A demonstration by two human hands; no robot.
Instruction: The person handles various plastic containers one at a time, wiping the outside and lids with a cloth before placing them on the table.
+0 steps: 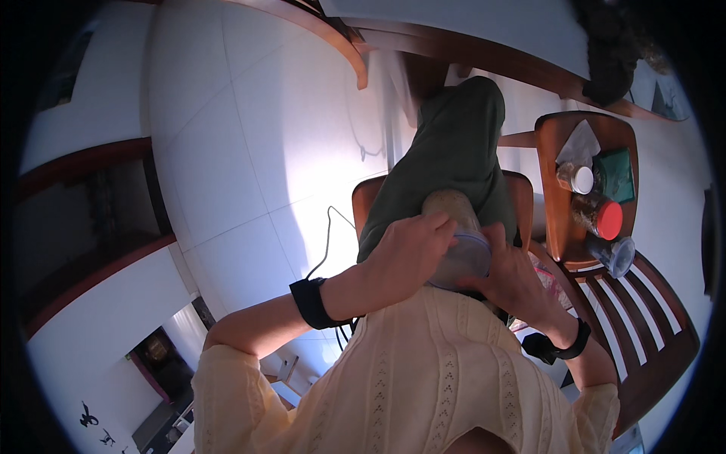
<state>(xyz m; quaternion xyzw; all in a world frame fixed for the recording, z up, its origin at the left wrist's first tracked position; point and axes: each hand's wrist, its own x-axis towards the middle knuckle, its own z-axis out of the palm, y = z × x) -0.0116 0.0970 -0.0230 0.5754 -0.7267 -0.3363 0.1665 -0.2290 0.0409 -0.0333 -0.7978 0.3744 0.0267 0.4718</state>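
Note:
A clear jar (454, 207) with tan contents lies tilted on the lap, its lidded end towards my torso. My left hand (417, 255) grips the jar's side near the lid, fingers curled over it. The round translucent lid (468, 258) has a bluish rim and sits at the jar's mouth; whether it is loose cannot be told. My right hand (507, 272) holds the lid's rim from the right, with fingers and thumb spread around it. The jar's underside is hidden against the dark green trousers (448, 142).
On a wooden chair seat (547, 187) at the right are a white-lidded jar (579, 179), a red-lidded jar (604, 218), a clear-lidded container (618, 255), a green packet (617, 176) and a whitish sheet (579, 144). A wooden table edge (482, 51) runs ahead. A thin cable (328, 238) hangs at left.

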